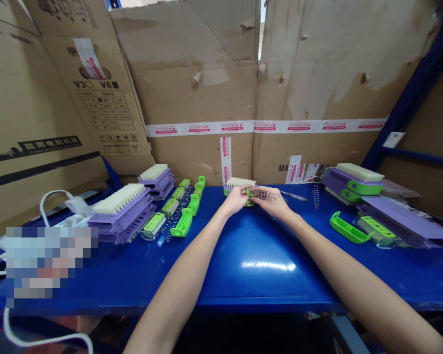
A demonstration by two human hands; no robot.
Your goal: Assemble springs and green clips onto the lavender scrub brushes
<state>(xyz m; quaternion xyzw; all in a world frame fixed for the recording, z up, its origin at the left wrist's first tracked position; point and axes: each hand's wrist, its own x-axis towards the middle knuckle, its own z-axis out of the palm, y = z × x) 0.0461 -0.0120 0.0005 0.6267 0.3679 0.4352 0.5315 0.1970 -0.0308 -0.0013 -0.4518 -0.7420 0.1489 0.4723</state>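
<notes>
At the middle of the blue table, my left hand [236, 200] is closed on a small green plastic part [250, 196]. My right hand [271, 202] meets it from the other side, fingers pinched at a metal coil spring [268, 195] whose end reaches the green part. Whether the spring is seated in it, I cannot tell. Just behind my left hand lies a brush head [240, 182] with pale bristles and a green end. A screwdriver [294, 195] with a clear handle rests to the right of my right hand.
On the left are purple brush stacks [120, 214], green-topped clear cases [154, 223], springs [168, 227] and green handles [182, 223]. On the right are another brush stack [358, 182], a spring [316, 196], a green handle [349, 230] and purple panels [406, 221]. Cardboard [192, 88] walls the back.
</notes>
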